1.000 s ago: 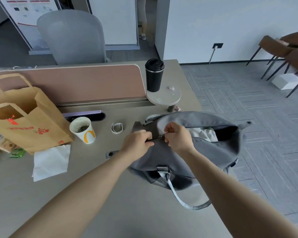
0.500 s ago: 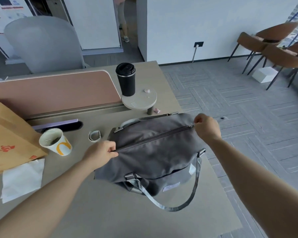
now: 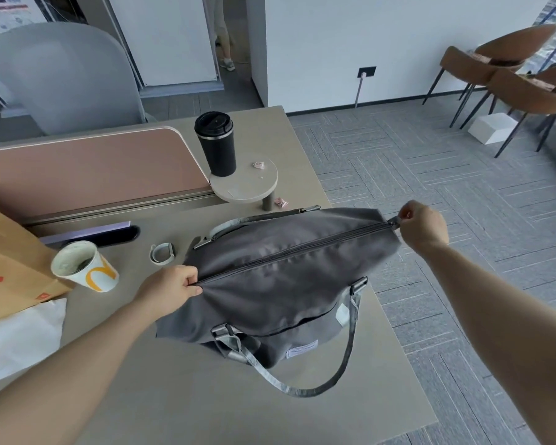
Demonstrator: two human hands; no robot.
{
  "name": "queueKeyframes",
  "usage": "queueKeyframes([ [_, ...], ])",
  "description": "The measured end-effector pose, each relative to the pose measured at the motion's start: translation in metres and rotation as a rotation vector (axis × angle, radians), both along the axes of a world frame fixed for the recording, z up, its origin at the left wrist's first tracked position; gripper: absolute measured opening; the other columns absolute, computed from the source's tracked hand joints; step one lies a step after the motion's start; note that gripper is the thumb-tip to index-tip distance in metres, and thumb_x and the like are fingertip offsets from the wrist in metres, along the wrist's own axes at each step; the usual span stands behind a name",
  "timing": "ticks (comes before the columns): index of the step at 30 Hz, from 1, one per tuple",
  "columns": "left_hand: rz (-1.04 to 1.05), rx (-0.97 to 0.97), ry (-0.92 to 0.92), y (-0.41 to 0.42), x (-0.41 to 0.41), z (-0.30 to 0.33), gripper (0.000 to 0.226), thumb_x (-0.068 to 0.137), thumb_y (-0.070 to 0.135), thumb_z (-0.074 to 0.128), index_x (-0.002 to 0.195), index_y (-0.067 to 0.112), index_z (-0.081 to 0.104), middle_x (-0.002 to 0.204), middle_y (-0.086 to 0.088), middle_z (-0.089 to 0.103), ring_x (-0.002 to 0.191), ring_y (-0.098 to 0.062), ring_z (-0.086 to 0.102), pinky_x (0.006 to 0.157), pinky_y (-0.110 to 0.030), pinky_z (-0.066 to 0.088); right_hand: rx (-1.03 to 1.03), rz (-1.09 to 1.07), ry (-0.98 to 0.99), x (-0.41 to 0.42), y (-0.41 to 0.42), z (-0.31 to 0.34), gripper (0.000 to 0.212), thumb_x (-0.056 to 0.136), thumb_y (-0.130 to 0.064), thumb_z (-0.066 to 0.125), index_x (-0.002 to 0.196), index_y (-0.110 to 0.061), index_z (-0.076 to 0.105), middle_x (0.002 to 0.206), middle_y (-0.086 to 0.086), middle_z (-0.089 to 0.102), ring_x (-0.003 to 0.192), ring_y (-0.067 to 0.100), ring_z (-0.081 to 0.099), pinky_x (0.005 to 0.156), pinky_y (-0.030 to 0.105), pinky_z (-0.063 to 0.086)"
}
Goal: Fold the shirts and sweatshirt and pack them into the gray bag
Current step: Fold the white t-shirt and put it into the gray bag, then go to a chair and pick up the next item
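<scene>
Zipping is all but finished, by the look of it. In the head view the bag [image 3: 286,277] lies at frame centre on the desk [image 3: 180,396], its right end hanging past the desk's edge over the floor. The zip [image 3: 296,250] runs shut along the whole top, from lower left to upper right, so no shirts or sweatshirt show; judge them packed inside.

Your left hand [image 3: 169,290], left of centre, pinches the fabric at the zip's near end, fingers curled tight on it. Your right hand [image 3: 422,224], right of centre, is curled round the tab at the far end; whether it grips the pull or the end tab is too small to tell.

To finish well, keep the left hand anchoring the cloth so the zip line is taut and straight, and draw the pull along that line, not upward, until it seats against the stop. Ease off if the cloth bunches under the slider.

One handle [image 3: 331,377] loops toward you at lower centre. A cup [image 3: 84,268] and a paper bag [image 3: 10,261] sit at the left, a black tumbler [image 3: 215,142] at upper centre; all are apart from the bag.
</scene>
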State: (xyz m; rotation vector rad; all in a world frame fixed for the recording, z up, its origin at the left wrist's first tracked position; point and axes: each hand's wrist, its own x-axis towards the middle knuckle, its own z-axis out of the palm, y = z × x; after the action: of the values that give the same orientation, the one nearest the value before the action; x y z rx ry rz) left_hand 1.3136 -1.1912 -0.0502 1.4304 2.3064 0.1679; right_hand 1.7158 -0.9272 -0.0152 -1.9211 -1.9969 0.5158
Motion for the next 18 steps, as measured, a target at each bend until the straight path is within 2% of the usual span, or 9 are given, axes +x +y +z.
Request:
queueKeyframes([
  [3,-0.049,0.016,-0.007,-0.001,0.002,0.007,0.026,0.08,0.035,0.072,0.069,0.021,0.052,0.065,0.005,0.057,0.065,-0.017,0.054,0.063,-0.031,0.044,0.011,0.037,-0.032,-0.006,-0.011,0.0,0.013,0.091,-0.012,0.054,0.1,-0.019,0.06,0.079,0.009,0.068,0.067,0.026,0.062,0.053,0.029,0.047],
  [6,-0.086,0.083,-0.038,-0.001,0.008,0.016,0.022,0.081,0.042,0.068,0.073,0.024,0.058,0.071,0.008,0.062,0.07,-0.012,0.058,0.066,-0.031,0.047,0.035,0.142,-0.043,-0.034,-0.038,0.004,0.011,0.093,-0.016,0.052,0.097,-0.02,0.061,0.073,0.007,0.068,0.057,0.024,0.062,0.047,0.029,0.048],
  [8,-0.092,0.147,-0.04,0.002,0.015,0.023,0.02,0.083,0.043,0.065,0.075,0.025,0.06,0.076,0.01,0.062,0.074,-0.011,0.059,0.067,-0.029,0.047,0.068,0.237,-0.049,-0.063,-0.065,0.007,0.015,0.093,-0.017,0.051,0.094,-0.02,0.066,0.075,0.007,0.067,0.063,0.028,0.062,0.053,0.031,0.049],
  [11,-0.113,0.243,-0.007,0.008,0.027,0.03,0.018,0.085,0.041,0.061,0.078,0.025,0.06,0.082,0.01,0.061,0.079,-0.012,0.06,0.07,-0.028,0.047,0.078,0.355,-0.074,-0.111,-0.107,0.012,0.02,0.092,-0.019,0.046,0.089,-0.022,0.066,0.079,0.008,0.066,0.072,0.032,0.062,0.058,0.03,0.042],
  [18,-0.183,0.346,0.068,0.008,0.044,0.041,0.017,0.089,0.039,0.056,0.088,0.024,0.063,0.094,0.007,0.063,0.089,-0.017,0.06,0.066,-0.025,0.033,0.121,0.608,-0.157,-0.186,-0.169,0.015,0.015,0.089,-0.018,0.044,0.089,-0.02,0.059,0.091,0.002,0.067,0.081,0.032,0.06,0.058,0.031,0.033],
])
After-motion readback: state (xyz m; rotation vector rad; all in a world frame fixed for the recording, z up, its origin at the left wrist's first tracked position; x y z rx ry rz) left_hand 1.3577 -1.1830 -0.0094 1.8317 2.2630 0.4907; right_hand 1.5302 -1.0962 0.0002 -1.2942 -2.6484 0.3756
